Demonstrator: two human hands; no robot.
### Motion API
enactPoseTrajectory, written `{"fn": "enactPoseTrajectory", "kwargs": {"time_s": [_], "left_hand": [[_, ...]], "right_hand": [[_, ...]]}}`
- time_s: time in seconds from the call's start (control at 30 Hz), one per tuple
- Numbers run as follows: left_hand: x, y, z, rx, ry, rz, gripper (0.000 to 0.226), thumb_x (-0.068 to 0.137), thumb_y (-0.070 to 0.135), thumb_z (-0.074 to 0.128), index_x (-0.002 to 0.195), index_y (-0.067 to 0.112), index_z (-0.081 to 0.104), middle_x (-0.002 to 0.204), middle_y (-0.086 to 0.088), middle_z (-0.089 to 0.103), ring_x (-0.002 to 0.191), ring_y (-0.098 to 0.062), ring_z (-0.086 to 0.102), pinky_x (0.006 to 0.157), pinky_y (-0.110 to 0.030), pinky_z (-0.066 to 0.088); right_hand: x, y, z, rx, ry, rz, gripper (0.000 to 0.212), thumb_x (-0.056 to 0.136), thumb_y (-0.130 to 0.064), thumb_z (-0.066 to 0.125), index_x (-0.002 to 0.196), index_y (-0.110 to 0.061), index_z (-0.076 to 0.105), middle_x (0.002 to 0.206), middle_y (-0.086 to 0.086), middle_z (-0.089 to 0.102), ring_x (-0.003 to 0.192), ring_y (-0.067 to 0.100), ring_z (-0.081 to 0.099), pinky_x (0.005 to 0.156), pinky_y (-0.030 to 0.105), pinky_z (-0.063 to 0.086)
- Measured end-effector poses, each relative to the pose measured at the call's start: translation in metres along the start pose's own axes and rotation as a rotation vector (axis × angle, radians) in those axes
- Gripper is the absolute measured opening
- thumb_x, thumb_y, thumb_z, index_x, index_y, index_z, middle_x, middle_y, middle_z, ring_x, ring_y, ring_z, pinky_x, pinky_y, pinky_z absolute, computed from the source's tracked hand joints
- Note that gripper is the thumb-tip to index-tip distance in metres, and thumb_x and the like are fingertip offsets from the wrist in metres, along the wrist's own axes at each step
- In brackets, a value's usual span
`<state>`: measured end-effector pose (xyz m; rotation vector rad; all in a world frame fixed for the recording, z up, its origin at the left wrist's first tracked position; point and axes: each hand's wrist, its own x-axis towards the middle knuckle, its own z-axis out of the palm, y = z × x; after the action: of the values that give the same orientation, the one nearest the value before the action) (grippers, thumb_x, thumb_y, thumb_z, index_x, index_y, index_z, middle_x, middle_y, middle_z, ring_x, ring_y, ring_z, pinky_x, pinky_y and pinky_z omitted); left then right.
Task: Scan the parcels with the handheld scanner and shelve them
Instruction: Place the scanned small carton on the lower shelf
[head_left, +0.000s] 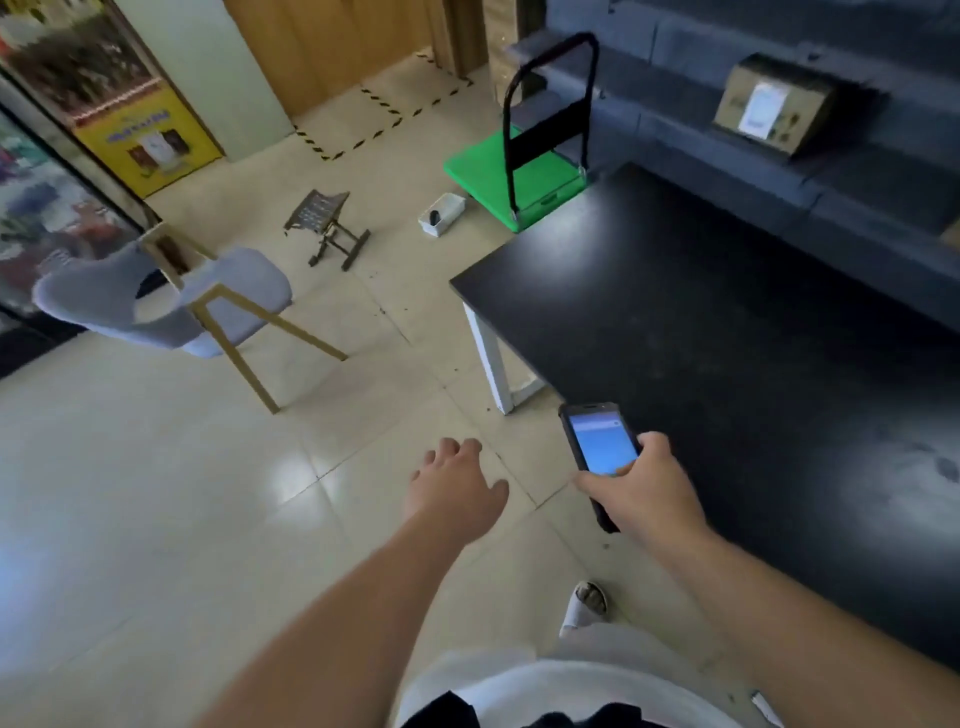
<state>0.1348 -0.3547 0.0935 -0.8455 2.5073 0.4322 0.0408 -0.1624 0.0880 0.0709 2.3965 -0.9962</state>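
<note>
Closest of all, the person's two arms reach out over the pale floor. The right hand (644, 488) grips the handheld scanner (597, 452), with the fingers curled round it and the thumb on the lit blue screen. The scanner's long side points up and away from the person, a little to the left. The left hand (457, 483) holds nothing. Its fingers are spread and loose, palm down, above the floor tiles.

Just to the right of the hands is a black table (727, 338) with a white leg. The right hand hangs over its near corner. To the left stands a grey chair (171, 301) with wooden legs.

Farther off on the floor are a small folding stool (327, 223), a little white tray (441, 214) and a green cart (519, 176) with a black handle.

Farthest away, up and to the right, one brown parcel (774, 104) sits on a dark shelf (857, 171). Its white label faces this way, and its long side runs along the shelf. No other parcel shows. The parcel is well apart from both hands, past the table. The right hand with the scanner is on the same side as the parcel and nearer to it, so I think that hand would have to point the scanner up and right at the label.
</note>
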Motion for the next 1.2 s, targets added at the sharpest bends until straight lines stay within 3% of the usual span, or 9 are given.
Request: {"fn": "enactPoseTrajectory", "kwargs": {"time_s": [0.13, 0.3, 0.47, 0.63, 0.77, 0.9, 1.2], "left_hand": [[0.039, 0.05, -0.01, 0.093, -0.034, 0.111, 0.065, 0.101, 0.054, 0.052, 0.156, 0.023, 0.038, 0.157, -0.005, 0.04, 0.142, -0.03, 0.043, 0.113, -0.046, 0.04], [0.08, 0.104, -0.008, 0.228, -0.115, 0.258, 0.064, 0.101, 0.056, 0.05, 0.155, 0.025, 0.038, 0.157, -0.005, 0.04, 0.142, -0.03, 0.043, 0.113, -0.047, 0.041], [0.124, 0.154, -0.001, 0.372, -0.174, 0.483, 0.062, 0.101, 0.056, 0.051, 0.154, 0.025, 0.038, 0.153, -0.004, 0.043, 0.139, -0.027, 0.045, 0.11, -0.044, 0.043], [0.164, 0.193, 0.002, 0.472, -0.243, 0.659, 0.063, 0.1, 0.056, 0.053, 0.153, 0.025, 0.04, 0.152, -0.003, 0.044, 0.138, -0.028, 0.046, 0.108, -0.045, 0.044], [0.188, 0.216, 0.008, 0.51, -0.284, 0.768, 0.063, 0.101, 0.057, 0.053, 0.154, 0.026, 0.039, 0.153, -0.003, 0.043, 0.137, -0.028, 0.046, 0.108, -0.045, 0.045], [0.204, 0.222, 0.022, 0.52, -0.328, 0.817, 0.063, 0.1, 0.056, 0.053, 0.154, 0.026, 0.039, 0.153, -0.003, 0.043, 0.136, -0.028, 0.046, 0.108, -0.045, 0.046], [0.244, 0.217, 0.058, 0.531, -0.304, 0.839, 0.061, 0.101, 0.053, 0.054, 0.154, 0.025, 0.041, 0.153, -0.004, 0.044, 0.136, -0.028, 0.047, 0.108, -0.047, 0.048]], "right_hand": [[0.029, 0.02, -0.02, 0.067, 0.064, 0.144, 0.077, 0.067, -0.047, 0.085, 0.123, -0.019, 0.042, 0.104, 0.003, 0.062, 0.085, 0.02, 0.064, 0.068, 0.037, 0.056], [0.04, 0.047, -0.042, 0.194, 0.161, 0.319, 0.062, 0.069, -0.043, 0.084, 0.108, -0.023, 0.041, 0.098, 0.002, 0.063, 0.078, 0.018, 0.065, 0.06, 0.034, 0.049], [0.053, 0.063, -0.057, 0.324, 0.308, 0.491, 0.064, 0.071, -0.043, 0.086, 0.113, -0.022, 0.042, 0.098, 0.003, 0.064, 0.078, 0.015, 0.064, 0.058, 0.032, 0.043], [0.063, 0.066, -0.057, 0.436, 0.462, 0.621, 0.066, 0.075, -0.041, 0.087, 0.12, -0.024, 0.042, 0.105, 0.0, 0.062, 0.076, 0.015, 0.067, 0.059, 0.031, 0.047], [0.07, 0.066, -0.045, 0.476, 0.546, 0.701, 0.07, 0.073, -0.042, 0.089, 0.119, -0.027, 0.037, 0.111, 0.001, 0.059, 0.09, 0.019, 0.064, 0.055, 0.028, 0.043], [0.079, 0.072, -0.03, 0.497, 0.578, 0.775, 0.082, 0.074, -0.044, 0.09, 0.134, -0.021, 0.039, 0.114, 0.0, 0.056, 0.097, 0.021, 0.062, 0.056, 0.027, 0.041], [0.119, 0.102, -0.004, 0.537, 0.56, 0.839, 0.087, 0.076, -0.045, 0.089, 0.141, -0.021, 0.037, 0.118, 0.001, 0.056, 0.098, 0.02, 0.059, 0.055, 0.024, 0.036]]}}
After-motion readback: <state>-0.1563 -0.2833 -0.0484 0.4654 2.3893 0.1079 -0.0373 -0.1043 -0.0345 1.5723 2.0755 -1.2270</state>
